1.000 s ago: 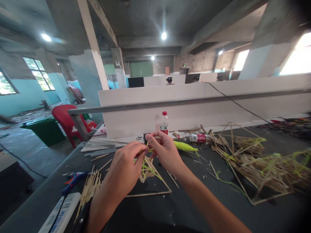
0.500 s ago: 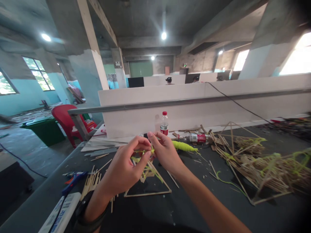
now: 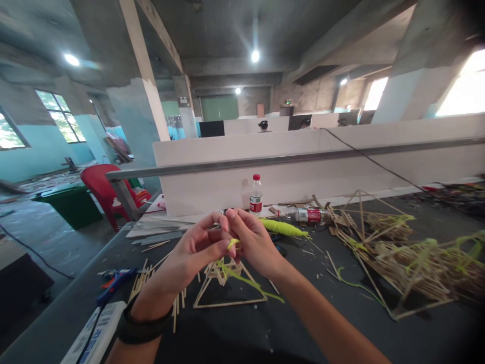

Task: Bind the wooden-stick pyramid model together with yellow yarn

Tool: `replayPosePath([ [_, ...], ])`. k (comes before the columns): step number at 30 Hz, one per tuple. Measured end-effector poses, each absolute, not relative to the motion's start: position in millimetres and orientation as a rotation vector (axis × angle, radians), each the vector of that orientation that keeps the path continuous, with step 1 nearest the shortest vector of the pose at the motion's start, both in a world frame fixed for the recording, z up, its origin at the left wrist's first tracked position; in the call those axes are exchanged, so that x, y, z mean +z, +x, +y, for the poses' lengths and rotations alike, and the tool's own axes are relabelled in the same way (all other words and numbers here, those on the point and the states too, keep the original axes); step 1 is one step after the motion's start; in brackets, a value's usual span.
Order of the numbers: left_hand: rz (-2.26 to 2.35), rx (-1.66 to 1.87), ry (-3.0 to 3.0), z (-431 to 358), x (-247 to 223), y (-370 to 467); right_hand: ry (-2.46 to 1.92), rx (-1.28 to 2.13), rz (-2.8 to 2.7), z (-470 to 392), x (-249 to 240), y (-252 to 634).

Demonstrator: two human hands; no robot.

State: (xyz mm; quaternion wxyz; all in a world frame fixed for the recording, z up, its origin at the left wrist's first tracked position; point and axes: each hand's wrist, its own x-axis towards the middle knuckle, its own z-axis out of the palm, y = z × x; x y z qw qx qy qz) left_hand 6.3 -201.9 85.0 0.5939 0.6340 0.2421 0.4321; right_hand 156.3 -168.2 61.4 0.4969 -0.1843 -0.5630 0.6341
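My left hand (image 3: 189,260) and my right hand (image 3: 253,240) meet at the middle of the view, fingertips close together. Between them is a loop of yellow-green yarn (image 3: 234,243), pinched by the fingers of both hands. A loose length of this yarn trails down to the right over a wooden-stick frame (image 3: 230,304). The frame, with a triangular base, stands on the dark table just under my hands, and its top is hidden behind my fingers. Behind my right hand lies a thick yellow-green yarn bundle (image 3: 286,228).
An upright bottle (image 3: 256,194) and a lying bottle (image 3: 308,216) are near the white partition (image 3: 212,187). On the right sits a pile of stick frames (image 3: 420,268). Loose sticks (image 3: 142,278), a blue glue gun (image 3: 118,283) and a white box (image 3: 102,333) lie left.
My hands have shifted slightly and my left wrist has turned. The yarn now shows as a loop at my fingertips, and its loose end hangs further out to the right.
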Motion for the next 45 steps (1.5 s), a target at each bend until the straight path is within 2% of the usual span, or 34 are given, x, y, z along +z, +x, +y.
replayPosePath([
  [10,0.65,1.208,1.13,-201.6,86.0,4.8,-0.313,1.318,-1.564,-172.8,65.4,170.2],
  [20,0.861,1.323,1.392,-196.2,85.3,3.2,-0.49,1.202,-1.644,-165.1,70.6,179.5],
  [27,1.088,1.376,1.519,-193.2,83.9,3.4,-0.608,0.878,-1.774,-163.9,74.3,187.2],
  [45,1.229,1.382,1.568,-196.1,90.5,-0.1,-0.536,1.121,-1.599,-152.2,74.5,197.5],
])
